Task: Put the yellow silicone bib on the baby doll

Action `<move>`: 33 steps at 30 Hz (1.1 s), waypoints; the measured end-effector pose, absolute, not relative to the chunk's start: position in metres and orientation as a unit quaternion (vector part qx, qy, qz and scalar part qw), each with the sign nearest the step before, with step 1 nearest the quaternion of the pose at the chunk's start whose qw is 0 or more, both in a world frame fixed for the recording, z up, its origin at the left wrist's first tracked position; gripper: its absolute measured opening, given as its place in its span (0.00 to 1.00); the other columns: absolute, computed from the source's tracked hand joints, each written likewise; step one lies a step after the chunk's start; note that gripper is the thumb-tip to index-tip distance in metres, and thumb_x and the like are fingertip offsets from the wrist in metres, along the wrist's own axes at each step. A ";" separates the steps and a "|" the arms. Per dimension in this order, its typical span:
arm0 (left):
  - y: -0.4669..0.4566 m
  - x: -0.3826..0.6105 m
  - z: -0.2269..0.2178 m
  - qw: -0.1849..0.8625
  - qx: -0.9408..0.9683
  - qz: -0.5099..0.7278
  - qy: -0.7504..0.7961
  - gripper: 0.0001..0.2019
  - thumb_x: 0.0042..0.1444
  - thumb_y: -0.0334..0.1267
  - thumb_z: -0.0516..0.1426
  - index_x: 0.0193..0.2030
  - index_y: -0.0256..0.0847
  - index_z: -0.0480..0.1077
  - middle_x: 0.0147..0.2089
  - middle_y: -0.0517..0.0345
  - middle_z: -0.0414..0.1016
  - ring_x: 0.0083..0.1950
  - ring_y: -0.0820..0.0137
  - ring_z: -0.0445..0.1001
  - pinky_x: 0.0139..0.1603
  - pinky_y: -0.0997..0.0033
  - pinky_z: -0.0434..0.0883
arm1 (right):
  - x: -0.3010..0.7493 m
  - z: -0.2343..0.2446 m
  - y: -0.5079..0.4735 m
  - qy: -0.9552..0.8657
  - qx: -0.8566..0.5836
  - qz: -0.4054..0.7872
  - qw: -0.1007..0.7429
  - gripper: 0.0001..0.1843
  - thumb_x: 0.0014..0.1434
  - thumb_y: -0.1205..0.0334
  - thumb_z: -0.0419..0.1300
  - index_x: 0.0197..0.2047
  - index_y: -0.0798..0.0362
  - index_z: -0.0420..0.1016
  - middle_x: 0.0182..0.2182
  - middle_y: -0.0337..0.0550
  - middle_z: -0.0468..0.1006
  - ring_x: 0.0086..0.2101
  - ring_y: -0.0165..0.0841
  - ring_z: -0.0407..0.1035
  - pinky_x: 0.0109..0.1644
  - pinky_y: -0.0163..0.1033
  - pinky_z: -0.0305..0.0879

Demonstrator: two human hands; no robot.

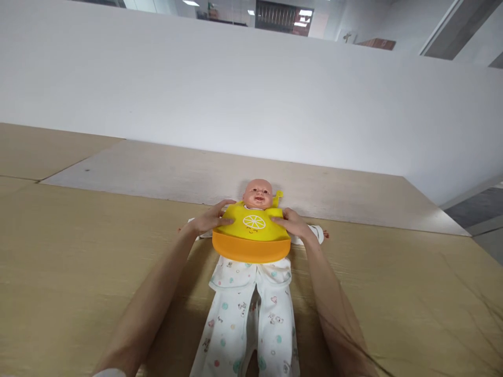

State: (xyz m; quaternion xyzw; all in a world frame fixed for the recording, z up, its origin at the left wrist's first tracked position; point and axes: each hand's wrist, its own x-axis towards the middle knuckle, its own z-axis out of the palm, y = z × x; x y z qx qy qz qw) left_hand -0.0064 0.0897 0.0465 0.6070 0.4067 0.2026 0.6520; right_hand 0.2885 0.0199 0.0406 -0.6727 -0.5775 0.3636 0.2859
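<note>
A baby doll [258,192] lies on its back, head away from me, in white patterned pyjamas [231,309]. Over its chest is a yellow bib [239,222] with a white citrus slice print and an orange catch pocket [251,250] along the bottom. My left hand [212,219] grips the bib's left edge, thumb on the front. At the opposite edge, my right hand [293,223] holds it the same way, its other fingers partly hidden. A yellow neck strap end [277,198] sticks up beside the doll's head, on the right.
The doll rests on a wood-toned tabletop [98,272] with a paler panel [176,170] behind its head. A white partition [236,89] rises at the back of the table. Beyond it, part of a room with a brown box [379,44] shows.
</note>
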 end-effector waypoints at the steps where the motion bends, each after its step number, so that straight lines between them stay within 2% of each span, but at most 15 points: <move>1: 0.090 -0.006 0.046 0.656 0.603 0.202 0.407 0.41 0.42 0.45 0.67 0.63 0.50 0.57 0.36 0.61 0.76 0.34 0.66 0.77 0.32 0.70 0.73 | 0.289 0.039 0.020 -0.568 -0.656 0.394 0.304 0.15 0.52 0.55 0.62 0.40 0.55 0.70 0.39 0.45 0.78 0.36 0.33 0.71 0.38 0.35 0.66; 4: 0.091 -0.006 0.045 0.655 0.597 0.213 0.412 0.39 0.41 0.45 0.67 0.62 0.48 0.59 0.35 0.62 0.75 0.33 0.67 0.76 0.31 0.71 0.72 | 0.289 0.037 0.020 -0.530 -0.624 0.456 0.349 0.17 0.52 0.62 0.62 0.45 0.55 0.68 0.43 0.48 0.78 0.38 0.33 0.73 0.40 0.36 0.70; 8: 0.092 -0.007 0.045 0.634 0.593 0.257 0.425 0.36 0.41 0.46 0.67 0.59 0.45 0.63 0.29 0.64 0.72 0.27 0.70 0.73 0.25 0.74 0.68 | 0.291 0.038 0.019 -0.497 -0.597 0.504 0.376 0.17 0.50 0.64 0.62 0.45 0.56 0.70 0.44 0.49 0.78 0.38 0.34 0.74 0.42 0.39 0.71; 16: 0.082 -0.006 0.057 0.684 0.590 0.183 0.387 0.34 0.38 0.45 0.69 0.55 0.48 0.69 0.39 0.57 0.78 0.35 0.66 0.78 0.32 0.71 0.74 | 0.303 0.038 0.021 -0.491 -0.543 0.568 0.375 0.23 0.48 0.58 0.65 0.49 0.56 0.73 0.47 0.50 0.79 0.41 0.36 0.75 0.48 0.42 0.72; 18: 0.082 -0.008 0.058 0.672 0.608 0.160 0.391 0.34 0.37 0.45 0.69 0.55 0.47 0.69 0.35 0.58 0.77 0.30 0.66 0.77 0.27 0.71 0.73 | 0.305 0.037 0.020 -0.492 -0.544 0.568 0.373 0.24 0.48 0.58 0.66 0.49 0.56 0.74 0.47 0.51 0.79 0.41 0.38 0.75 0.49 0.42 0.72; 20: 0.084 -0.010 0.058 0.651 0.634 0.139 0.395 0.34 0.36 0.45 0.69 0.54 0.45 0.71 0.27 0.62 0.73 0.22 0.70 0.71 0.19 0.74 0.67 | 0.305 0.035 0.020 -0.496 -0.546 0.566 0.369 0.24 0.48 0.58 0.66 0.49 0.55 0.74 0.48 0.51 0.79 0.43 0.39 0.75 0.50 0.43 0.72; 22: 0.087 -0.010 0.057 0.636 0.655 0.140 0.383 0.29 0.37 0.45 0.69 0.49 0.42 0.74 0.23 0.64 0.70 0.19 0.74 0.66 0.17 0.76 0.62 | 0.305 0.033 0.021 -0.507 -0.541 0.564 0.362 0.23 0.49 0.57 0.66 0.48 0.54 0.75 0.49 0.50 0.78 0.45 0.40 0.75 0.52 0.43 0.71; 26: 0.089 0.000 0.047 0.634 0.623 0.235 0.393 0.19 0.43 0.49 0.66 0.38 0.39 0.75 0.29 0.60 0.74 0.27 0.74 0.68 0.24 0.77 0.63 | 0.303 0.028 0.023 -0.539 -0.516 0.572 0.340 0.24 0.49 0.53 0.65 0.49 0.53 0.75 0.50 0.48 0.78 0.48 0.42 0.73 0.55 0.46 0.69; 30: 0.092 0.023 0.029 0.604 0.554 0.364 0.442 0.19 0.45 0.51 0.64 0.39 0.41 0.72 0.30 0.62 0.74 0.27 0.73 0.69 0.25 0.77 0.62 | 0.300 0.025 0.025 -0.538 -0.512 0.574 0.345 0.27 0.46 0.52 0.67 0.49 0.53 0.75 0.50 0.47 0.78 0.47 0.41 0.74 0.55 0.46 0.69; 33: 0.096 0.034 0.015 0.596 0.512 0.420 0.455 0.19 0.40 0.46 0.65 0.38 0.41 0.70 0.29 0.63 0.73 0.27 0.72 0.70 0.26 0.74 0.64 | 0.295 0.025 0.025 -0.524 -0.528 0.565 0.357 0.26 0.46 0.51 0.66 0.47 0.54 0.76 0.47 0.47 0.79 0.43 0.40 0.75 0.51 0.45 0.70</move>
